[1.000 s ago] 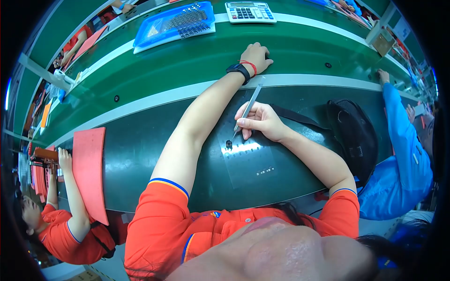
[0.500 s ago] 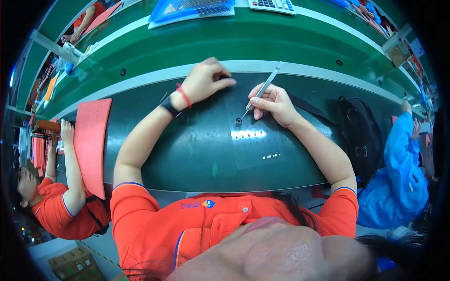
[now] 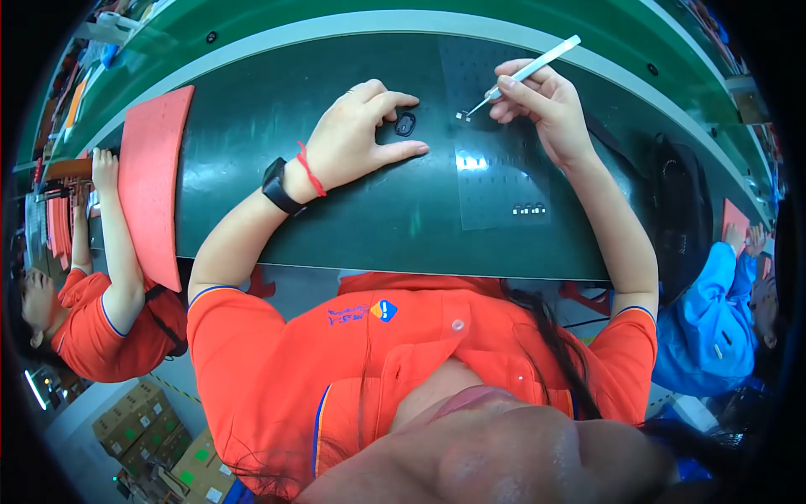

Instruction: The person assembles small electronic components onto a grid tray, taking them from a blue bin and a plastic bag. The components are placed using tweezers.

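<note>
Working at the far end of the clear sheet (image 3: 487, 197), the right hand (image 3: 550, 109) pinches the thin tool (image 3: 537, 66) like a pen, thumb and fingers closed firmly about the handle. Its tip comes down beside two pale specks (image 3: 459, 115); from where I stand I can't tell whether it touches either one.

The left hand (image 3: 357, 134) has hold of nothing that I can see. Its thumb and forefinger stand wide apart, curved around a black ring (image 3: 405, 124) that lies on the dark tabletop (image 3: 336, 227), to the left of the sheet. Whether a finger brushes the ring is hard to say.

As for how far along things are, I'd judge the job is partway through. A short row of tiny black-and-white pieces (image 3: 527, 210) sits neatly near the sheet's close edge, and that bit looks settled. The two specks by the tip lie well apart from that row, so they seem the part being dealt with. The ring lies off the sheet, with no piece that I can make out set on it. Glare washes over the sheet's middle, so I can't count what's left there.
</note>
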Demonstrator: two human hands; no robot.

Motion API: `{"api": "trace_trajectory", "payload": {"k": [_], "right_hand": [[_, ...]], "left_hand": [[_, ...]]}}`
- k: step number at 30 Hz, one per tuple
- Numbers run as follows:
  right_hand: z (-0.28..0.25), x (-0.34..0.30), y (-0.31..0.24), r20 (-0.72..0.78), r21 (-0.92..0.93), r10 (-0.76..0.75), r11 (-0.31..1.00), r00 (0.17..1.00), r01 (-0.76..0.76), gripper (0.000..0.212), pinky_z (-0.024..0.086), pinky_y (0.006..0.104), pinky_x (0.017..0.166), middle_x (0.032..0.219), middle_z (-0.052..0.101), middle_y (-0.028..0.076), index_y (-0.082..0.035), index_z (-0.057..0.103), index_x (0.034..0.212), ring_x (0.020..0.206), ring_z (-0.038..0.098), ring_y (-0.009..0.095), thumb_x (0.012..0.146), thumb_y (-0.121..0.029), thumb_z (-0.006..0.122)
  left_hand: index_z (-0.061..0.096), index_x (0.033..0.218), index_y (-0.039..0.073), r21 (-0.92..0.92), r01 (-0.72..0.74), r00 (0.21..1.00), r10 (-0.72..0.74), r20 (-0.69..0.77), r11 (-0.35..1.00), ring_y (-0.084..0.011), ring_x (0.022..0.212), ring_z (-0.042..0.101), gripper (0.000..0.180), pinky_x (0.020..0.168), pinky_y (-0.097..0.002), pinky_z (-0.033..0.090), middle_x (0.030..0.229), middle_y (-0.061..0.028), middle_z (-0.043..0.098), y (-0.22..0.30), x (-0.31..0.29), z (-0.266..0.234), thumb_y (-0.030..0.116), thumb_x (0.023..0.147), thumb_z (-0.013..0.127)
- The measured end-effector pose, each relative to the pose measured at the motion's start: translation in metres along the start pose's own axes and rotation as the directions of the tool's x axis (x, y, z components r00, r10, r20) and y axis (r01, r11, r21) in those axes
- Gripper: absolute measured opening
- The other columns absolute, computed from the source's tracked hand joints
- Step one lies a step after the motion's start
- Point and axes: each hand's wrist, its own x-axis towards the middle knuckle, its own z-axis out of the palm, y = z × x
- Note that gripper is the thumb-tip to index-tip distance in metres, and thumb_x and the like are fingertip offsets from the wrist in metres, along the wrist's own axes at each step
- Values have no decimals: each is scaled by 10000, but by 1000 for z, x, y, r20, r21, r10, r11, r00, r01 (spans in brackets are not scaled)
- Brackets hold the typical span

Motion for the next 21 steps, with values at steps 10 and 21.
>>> {"api": "trace_trajectory", "payload": {"k": [10,21], "right_hand": [[37,17,7,56,-33,9,999,998,-7,270,522,238,678,871,644,104,14,557,1083,758,665,159,896,-178,594],[37,16,14,102,6,19,1000,995,-19,255,523,237,685,870,636,97,-2,555,1075,759,666,163,903,-187,589]], "left_hand": [[654,993,67,-82,109,994,-110,-10,991,-172,744,532,367,695,-276,453,802,-50,537,-6,-10,-4,225,682,769],[671,992,126,-14,27,999,-27,-33,1000,-183,886,516,312,843,-329,326,852,-14,550,-8,-10,4,245,710,733]]}}
